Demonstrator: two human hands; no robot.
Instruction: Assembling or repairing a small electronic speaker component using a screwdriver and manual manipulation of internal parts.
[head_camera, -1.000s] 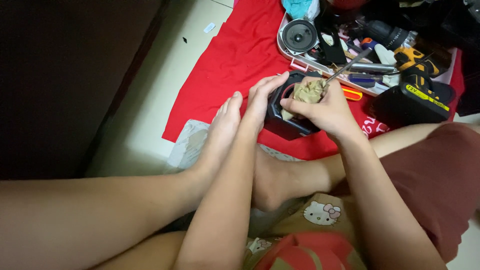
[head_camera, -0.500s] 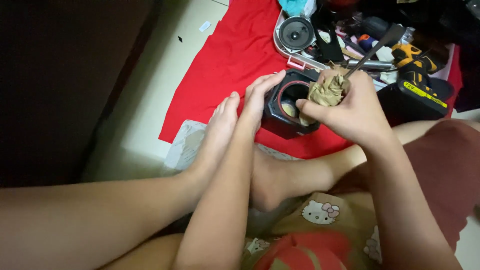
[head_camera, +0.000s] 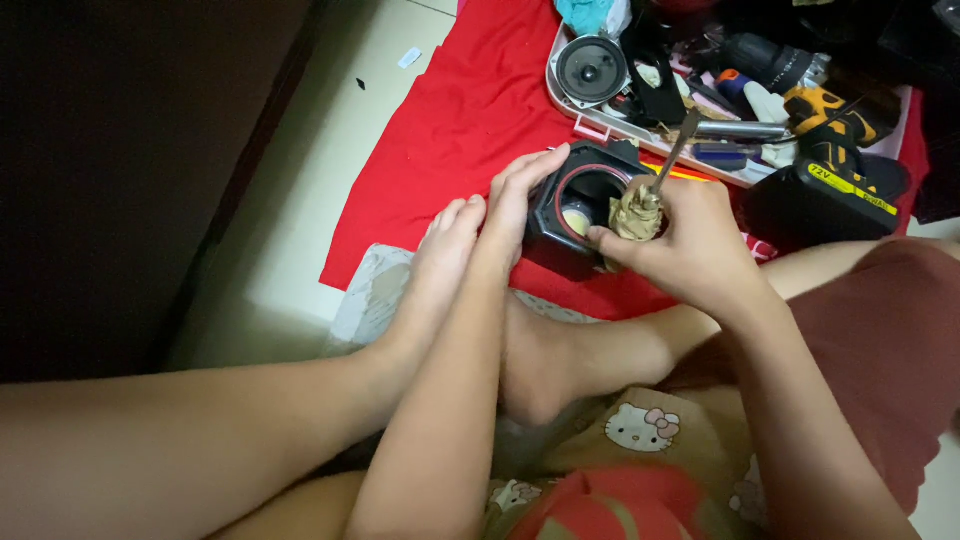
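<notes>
Raised since half a second ago: right hand, now higher over the housing, tool shaft tilted further toward upper right; left hand unchanged in place. Suggests work inside the opening continuing rather than finished.

Pale tiled floor at far left, bare foot resting across crumpled grey sheet.
Red cloth mat spread beneath the work.
Left hand: fingers flat and extended, pressed against left side of black hexagonal speaker housing with red-ringed round opening; steadying, not clasping.
Housing standing on the red mat, between both hands.
Right hand: closed fist around slim metal-shafted tool wrapped at the grip in tan crumpled rag; tip hidden at the opening's rim.
White tray of loose parts beyond, round speaker driver inside.
Yellow-and-black cordless drill at far right.
</notes>
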